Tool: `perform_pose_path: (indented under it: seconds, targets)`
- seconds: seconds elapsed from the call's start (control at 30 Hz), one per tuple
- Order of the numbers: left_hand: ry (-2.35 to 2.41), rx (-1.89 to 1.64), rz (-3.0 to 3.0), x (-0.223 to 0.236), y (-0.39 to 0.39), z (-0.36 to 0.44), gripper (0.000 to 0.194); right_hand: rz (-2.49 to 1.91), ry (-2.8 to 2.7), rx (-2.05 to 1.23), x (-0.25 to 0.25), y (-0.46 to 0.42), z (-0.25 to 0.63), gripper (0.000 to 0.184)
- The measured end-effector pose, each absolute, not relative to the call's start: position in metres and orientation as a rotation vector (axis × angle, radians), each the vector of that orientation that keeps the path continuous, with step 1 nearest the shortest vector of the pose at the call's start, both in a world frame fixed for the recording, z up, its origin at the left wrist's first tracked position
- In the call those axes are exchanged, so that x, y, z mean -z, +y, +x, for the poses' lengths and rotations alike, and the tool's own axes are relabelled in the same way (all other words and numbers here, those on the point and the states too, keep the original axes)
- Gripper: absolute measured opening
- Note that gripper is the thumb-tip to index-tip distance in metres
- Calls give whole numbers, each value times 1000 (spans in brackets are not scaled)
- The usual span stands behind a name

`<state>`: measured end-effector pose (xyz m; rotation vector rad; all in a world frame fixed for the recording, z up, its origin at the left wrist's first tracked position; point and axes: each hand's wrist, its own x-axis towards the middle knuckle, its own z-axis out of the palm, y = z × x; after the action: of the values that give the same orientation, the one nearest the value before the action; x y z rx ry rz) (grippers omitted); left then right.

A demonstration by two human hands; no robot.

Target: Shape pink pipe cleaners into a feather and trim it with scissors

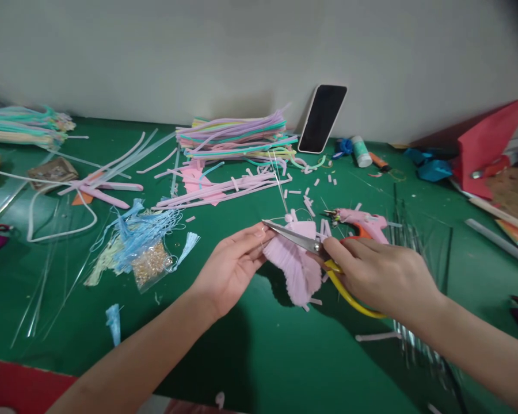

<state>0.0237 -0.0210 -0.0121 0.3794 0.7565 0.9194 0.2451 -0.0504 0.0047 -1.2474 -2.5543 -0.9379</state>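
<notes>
My right hand (pixel 380 276) grips a pair of scissors (pixel 297 237) with yellow handles. Their blades are nearly together and point left, with the tips by my left fingertips. My left hand (pixel 237 259) is closed in a pinch at the left edge of a pale pink, fuzzy pipe-cleaner piece (pixel 296 273), shaped like wings. A thin thread loops near those fingertips. The blades pass in front of the piece's upper part. Just behind my right hand lies a pink glue gun (pixel 362 221) with an orange trigger.
A bundle of pastel pipe cleaners (pixel 237 138) lies at the back, beside a phone (pixel 323 118) leaning on the wall. Blue tassels (pixel 142 230) and a bag of gold beads (pixel 150 264) are to the left. Clear glue sticks (pixel 414 322) lie under my right forearm. Pink offcuts are scattered mid-table.
</notes>
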Motion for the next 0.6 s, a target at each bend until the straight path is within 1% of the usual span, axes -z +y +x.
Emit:
perform_pose_path:
  seconds: [0.13, 0.3, 0.43, 0.53, 0.6]
  targets:
    - [798, -899, 370, 12, -21, 23, 16, -1323, -2518, 761, -3, -50, 243, 27]
    - [850, -916, 396, 7, -21, 23, 11, -1520, -2372, 330, -2, -54, 244, 39]
    - [857, -934, 459, 6, -22, 22, 12, -1570, -2345, 230, -6, -64, 246, 46]
    - [820, -950, 469, 7, -22, 23, 13, -1650, -2341, -5, -7, -72, 246, 55]
    - [781, -966, 469, 8, -22, 23, 12, -1639, -2349, -82, -7, -75, 244, 61]
